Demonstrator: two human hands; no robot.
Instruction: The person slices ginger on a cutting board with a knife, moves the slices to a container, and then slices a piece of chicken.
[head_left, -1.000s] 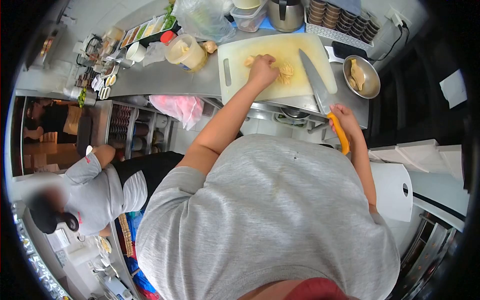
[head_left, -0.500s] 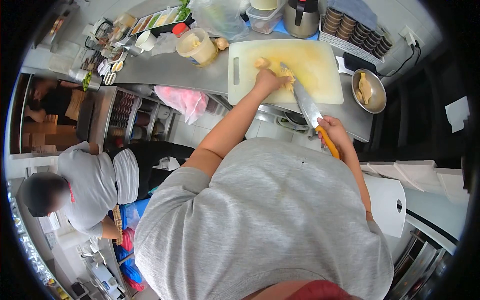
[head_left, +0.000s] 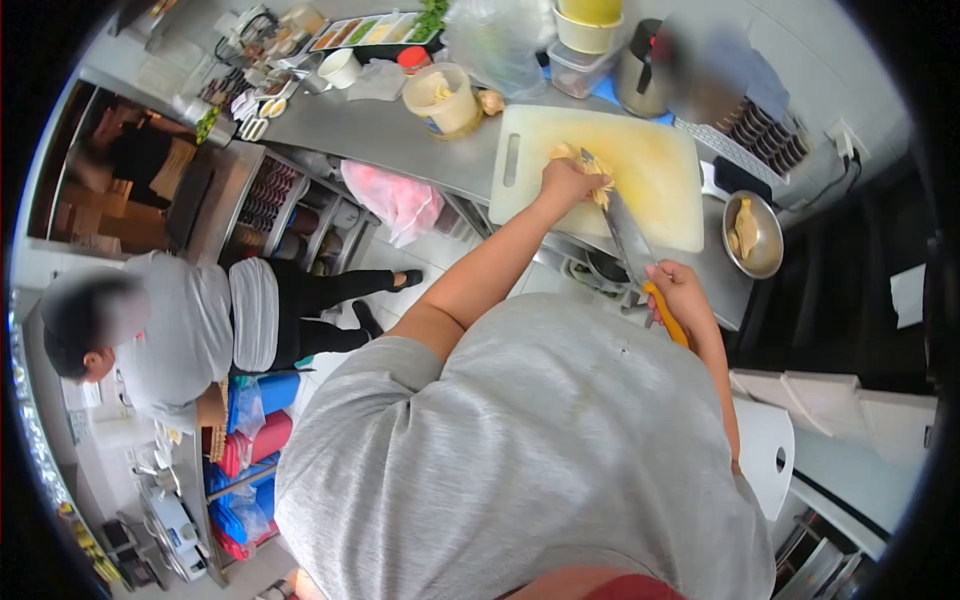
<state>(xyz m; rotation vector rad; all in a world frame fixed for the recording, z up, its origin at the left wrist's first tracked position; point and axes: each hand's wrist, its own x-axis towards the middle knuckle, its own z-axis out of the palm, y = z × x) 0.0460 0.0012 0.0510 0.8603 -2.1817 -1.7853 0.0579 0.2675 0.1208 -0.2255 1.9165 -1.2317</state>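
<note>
My right hand [head_left: 680,298] is wrapped round the orange handle of a large kitchen knife [head_left: 627,232]. Its blade points away from me, the tip resting on the pale cutting board [head_left: 655,215]. My left hand [head_left: 572,184] is closed on cut pale yellow slices [head_left: 598,172] that look like ginger, right beside the blade near the tip. Part of a larger pale chunk [head_left: 562,151] shows just beyond my left fingers, which hide some of the pieces.
Right of the board is a metal bowl [head_left: 768,247] holding a peeled yellow piece [head_left: 743,230]. A plastic tub [head_left: 440,118] with pale pieces stands left, a knobbly root [head_left: 490,102] beside it. Behind are a steel jug [head_left: 640,85] and stacked containers. A co-worker [head_left: 185,315] stands at left.
My left fingers have closed in on the cut slices by the blade. The larger chunk, earlier apart on the board, now shows beside my hand. The whole view has shifted.
</note>
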